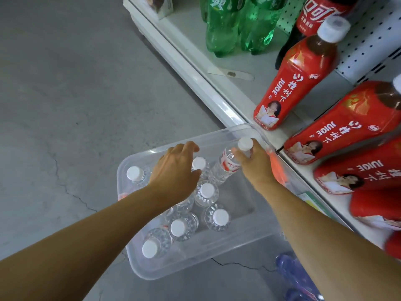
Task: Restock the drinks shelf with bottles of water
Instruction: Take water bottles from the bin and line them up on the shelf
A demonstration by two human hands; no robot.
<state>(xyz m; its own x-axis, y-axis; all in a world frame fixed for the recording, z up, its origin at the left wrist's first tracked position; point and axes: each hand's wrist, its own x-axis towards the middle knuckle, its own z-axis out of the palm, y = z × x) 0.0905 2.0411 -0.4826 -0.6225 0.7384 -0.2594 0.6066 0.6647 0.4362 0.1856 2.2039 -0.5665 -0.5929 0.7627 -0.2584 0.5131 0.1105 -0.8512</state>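
A clear plastic bin [138, 270] sits on the floor against the white shelf [217, 101]. Several clear water bottles with white caps stand inside it, such as one at the bin's near corner [152, 248]. My right hand [256, 166] is shut around the neck of a tilted water bottle [227, 166] with a red label, lifted above the others at the bin's far side. My left hand [175, 170] hovers over another bottle's white cap [199, 163], fingers apart, holding nothing.
On the shelf stand red juice bottles [295, 83], green soda bottles [223, 25] and a dark cola bottle [308, 22]. A bare patch of shelf lies between the green and red bottles. Blue-tinted bottles [297, 276] lie at the bottom right. The concrete floor [65, 105] is cracked.
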